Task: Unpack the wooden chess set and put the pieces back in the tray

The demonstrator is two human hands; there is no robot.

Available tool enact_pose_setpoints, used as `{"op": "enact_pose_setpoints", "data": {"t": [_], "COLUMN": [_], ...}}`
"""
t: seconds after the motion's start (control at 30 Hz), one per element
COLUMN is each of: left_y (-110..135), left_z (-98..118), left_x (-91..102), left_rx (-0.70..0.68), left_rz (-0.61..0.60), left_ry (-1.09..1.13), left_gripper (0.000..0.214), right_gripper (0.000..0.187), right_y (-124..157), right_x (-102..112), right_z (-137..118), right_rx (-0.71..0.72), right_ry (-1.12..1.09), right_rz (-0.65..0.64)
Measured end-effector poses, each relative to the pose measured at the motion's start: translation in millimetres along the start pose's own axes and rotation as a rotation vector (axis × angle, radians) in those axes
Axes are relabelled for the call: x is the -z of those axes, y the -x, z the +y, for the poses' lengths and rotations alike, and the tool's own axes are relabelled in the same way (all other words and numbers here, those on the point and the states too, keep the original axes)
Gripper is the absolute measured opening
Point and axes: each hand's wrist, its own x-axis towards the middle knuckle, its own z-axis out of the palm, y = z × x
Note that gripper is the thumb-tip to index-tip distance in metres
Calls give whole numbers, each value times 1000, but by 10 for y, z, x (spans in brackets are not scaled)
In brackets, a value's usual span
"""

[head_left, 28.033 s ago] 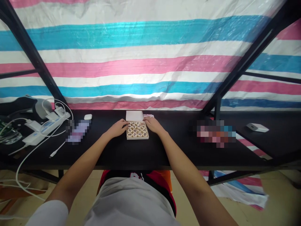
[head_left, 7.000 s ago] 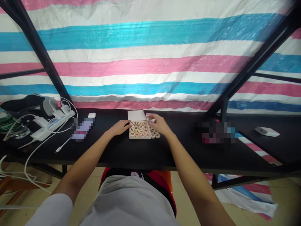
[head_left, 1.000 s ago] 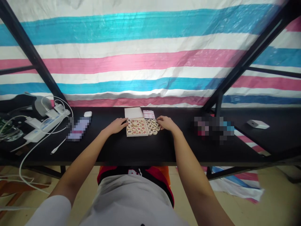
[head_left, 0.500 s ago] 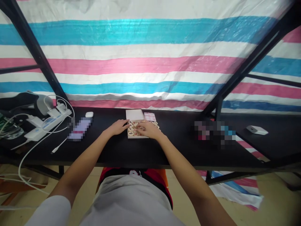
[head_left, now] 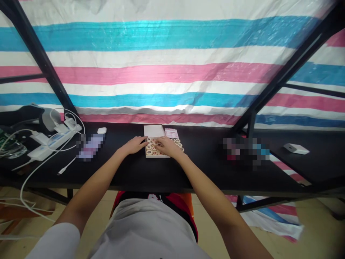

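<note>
A shallow white box (head_left: 157,156) on the black table holds rows of round, pale xiangqi pieces (head_left: 149,146) with black or red characters. Its white lid flap (head_left: 153,131) is folded back behind it. My left hand (head_left: 134,145) rests at the box's left side, fingers stretched out with the tips at its edge. Over the box reaches my right hand (head_left: 170,146), fingers bent, thumb and fingertips together on a xiangqi piece among the others. The hand covers part of the rows. More pieces (head_left: 180,145) show to the right of that hand.
A printed slip (head_left: 171,133) lies behind the box. To the left are a blurred phone (head_left: 91,147), a white earbud case (head_left: 101,130), and a power strip (head_left: 54,144) with cables. Blurred items (head_left: 245,151) and a white adapter (head_left: 296,148) lie to the right. Black metal posts (head_left: 253,108) frame the table.
My right hand's fingertips have shifted slightly back and left over the pieces. The left hand stays at the box's left edge. The view has moved very slightly.
</note>
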Motion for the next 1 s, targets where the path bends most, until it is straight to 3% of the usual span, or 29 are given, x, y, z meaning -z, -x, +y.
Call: {"op": "enact_pose_setpoints", "data": {"t": [0.2,0.3,0.6,0.8,1.0], "left_y": [11,13,11,22,19], "left_z": [11,26,53,63,66], "left_x": [12,24,41,48,45], "left_rx": [12,11,10,10,13], "left_rz": [-9,-12,-21,-26,-22], "left_ry": [-8,-14,-12,-9,-15], "left_gripper": [67,65,63,65,65], "right_gripper": [30,37,30,25,29], "right_y": [65,105,295,334,325], "right_x": [231,361,477,455,468], "right_z": [208,434,1013,1078,1038], "right_rx": [-303,-453,-714,-679,-645], "right_ry": [-463,-550,-16,132,141], "right_rz": [161,202,116,5,-3]}}
